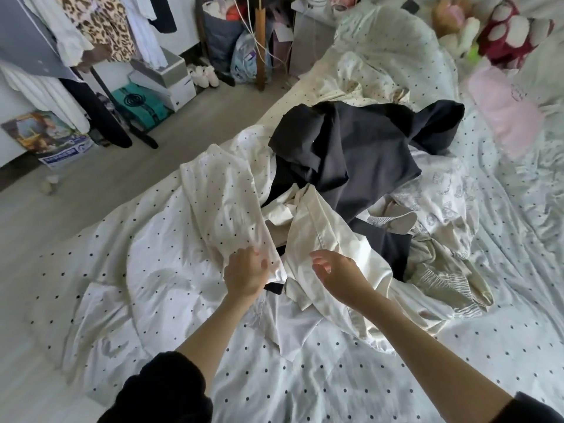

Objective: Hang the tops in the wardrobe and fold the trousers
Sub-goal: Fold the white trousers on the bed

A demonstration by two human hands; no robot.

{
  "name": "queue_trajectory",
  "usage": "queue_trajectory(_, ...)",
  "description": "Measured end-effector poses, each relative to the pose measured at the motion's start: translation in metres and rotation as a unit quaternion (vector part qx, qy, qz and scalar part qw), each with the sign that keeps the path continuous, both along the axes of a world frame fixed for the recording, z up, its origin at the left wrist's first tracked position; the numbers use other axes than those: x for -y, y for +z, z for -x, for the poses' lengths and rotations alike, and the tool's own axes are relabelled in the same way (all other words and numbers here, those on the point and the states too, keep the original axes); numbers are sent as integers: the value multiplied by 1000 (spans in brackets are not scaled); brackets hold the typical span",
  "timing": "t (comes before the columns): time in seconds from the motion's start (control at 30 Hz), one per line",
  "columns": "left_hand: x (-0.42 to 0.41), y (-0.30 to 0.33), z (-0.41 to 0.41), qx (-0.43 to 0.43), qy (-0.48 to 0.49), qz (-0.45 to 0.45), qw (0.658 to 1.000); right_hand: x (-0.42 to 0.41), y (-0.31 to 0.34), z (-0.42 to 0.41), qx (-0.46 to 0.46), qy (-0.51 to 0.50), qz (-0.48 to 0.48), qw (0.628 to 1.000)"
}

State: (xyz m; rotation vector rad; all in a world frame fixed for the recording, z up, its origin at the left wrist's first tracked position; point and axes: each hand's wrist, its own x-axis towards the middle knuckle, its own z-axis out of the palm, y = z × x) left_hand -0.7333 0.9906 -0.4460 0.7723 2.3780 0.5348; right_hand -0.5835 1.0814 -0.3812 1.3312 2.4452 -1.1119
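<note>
Clothes [351, 178] lie heaped mid-frame on the dotted bed [305, 377]. Upper left, a rack [91, 35] stands across open floor [76, 184], room to carry tops. Left hand [245, 274] pinches the cream garment [308, 239] by its edge; better to find the collar or waistband first. Right hand [334, 270] hovers, fingers apart, holding nothing. Bed edge runs lower left.

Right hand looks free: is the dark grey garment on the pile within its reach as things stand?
Probably yes. The right hand hovers open over the cream garment; the dark grey garment lies uncovered on top just beyond.
</note>
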Motion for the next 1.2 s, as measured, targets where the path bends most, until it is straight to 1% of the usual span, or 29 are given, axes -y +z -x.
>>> queue_trajectory(0.07, 2, -2, 1, -18, 14, 21, 1000, 3, 1, 7, -4, 2, 10, 1000)
queue_trajectory(0.2, -11, -6, -1, 18, 52, 56, 997, 11, -5, 18, -5, 13, 26, 1000)
queue_trajectory(0.3, -19, -12, -3, -9, 34, 107, 994, 17, -13, 17, 0, 18, 44, 999)
queue_trajectory(0.37, -16, -16, 0, -25, 24, 102, 994, 20, -18, 13, 3, 14, 51, 999)
queue_trajectory(0.4, -13, -18, 3, -15, 26, 80, 996, 20, -20, 12, 1, 10, 51, 999)
queue_trajectory(0.43, -8, -18, 6, 21, 42, 36, 998, 20, -22, 11, -2, 5, 51, 999)
queue_trajectory(0.47, -2, -18, 11, 83, 74, -25, 993, 20, -24, 11, -5, 3, 52, 999)
queue_trajectory(0.5, 4, -12, 14, 158, 117, -84, 977, 20, -27, 12, -9, 2, 52, 999)
queue_trajectory(0.53, 10, -4, 18, 223, 158, -136, 952, 20, -29, 14, -13, 4, 52, 999)
queue_trajectory(0.57, 16, 5, 21, 268, 194, -172, 928, 22, -31, 17, -18, 8, 54, 998)
queue_trajectory(0.63, 29, 18, 29, 319, 241, -225, 888, 28, -33, 25, -37, 27, 55, 997)
queue_trajectory(0.67, 34, 26, 34, 326, 251, -250, 877, 32, -33, 30, -50, 40, 46, 997)
queue_trajectory(0.73, 41, 41, 43, 315, 236, -279, 876, 36, -29, 44, -82, 57, 19, 995)
queue_trajectory(0.83, 46, 69, 49, 283, 169, -299, 896, 37, -20, 66, -125, 93, -34, 987)
queue_trajectory(0.9, 46, 86, 46, 248, 119, -306, 912, 37, -15, 78, -175, 113, -98, 973)
queue_trajectory(0.93, 46, 91, 45, 234, 99, -308, 917, 36, -15, 81, -198, 112, -132, 965)
queue_trajectory(1.0, 47, 98, 43, 199, 73, -312, 926, 34, -12, 81, -221, 95, -163, 957)
queue_trajectory(1.03, 48, 98, 43, 166, 62, -316, 932, 33, -10, 78, -220, 91, -166, 957)
queue_trajectory(1.13, 47, 93, 42, -15, 1, -324, 946, 30, -2, 62, -218, 91, -156, 959)
queue_trajectory(1.2, 41, 91, 39, -58, -74, -297, 950, 31, 1, 46, -211, 101, -143, 962)
